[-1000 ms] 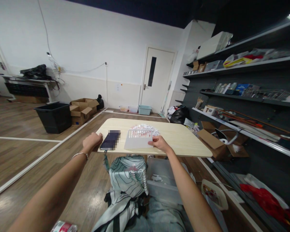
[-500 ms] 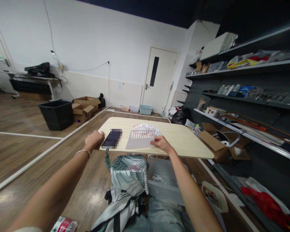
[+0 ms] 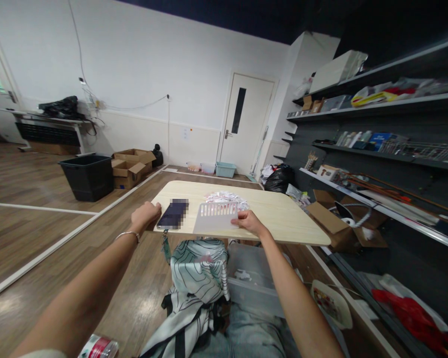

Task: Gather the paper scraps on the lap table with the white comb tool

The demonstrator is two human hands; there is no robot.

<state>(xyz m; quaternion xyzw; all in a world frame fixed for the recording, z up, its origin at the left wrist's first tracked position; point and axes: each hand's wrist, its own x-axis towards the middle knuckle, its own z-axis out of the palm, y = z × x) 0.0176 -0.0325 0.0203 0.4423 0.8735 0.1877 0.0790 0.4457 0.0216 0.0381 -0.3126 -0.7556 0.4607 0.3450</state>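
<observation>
My right hand (image 3: 249, 222) pinches the right edge of a thin grey card (image 3: 214, 223) with a row of narrow, rounded pale and pinkish strips along its far side. I cannot tell whether these are slots or pieces fixed to it. The card is at the near edge of a pale wooden table (image 3: 280, 211). Just beyond it is a heap of small white and pinkish scraps (image 3: 226, 196). At the table's left edge, my left hand (image 3: 146, 215) is closed around the rim, its fingertips partly hidden. Beside it lies a dark phone (image 3: 170, 215), partly blurred out, with a strap hanging down.
A patterned bag (image 3: 199, 266) lies at my lap, next to a clear plastic bin (image 3: 248, 268) under the table. Shelves (image 3: 381, 154) and an open cardboard box (image 3: 334, 219) stand on the right. A black bin (image 3: 86, 176) is at the left.
The grey card has shifted slightly to the left and toward me, with its strip row a little lower. My right hand moved a little with it; my left hand stays put.
</observation>
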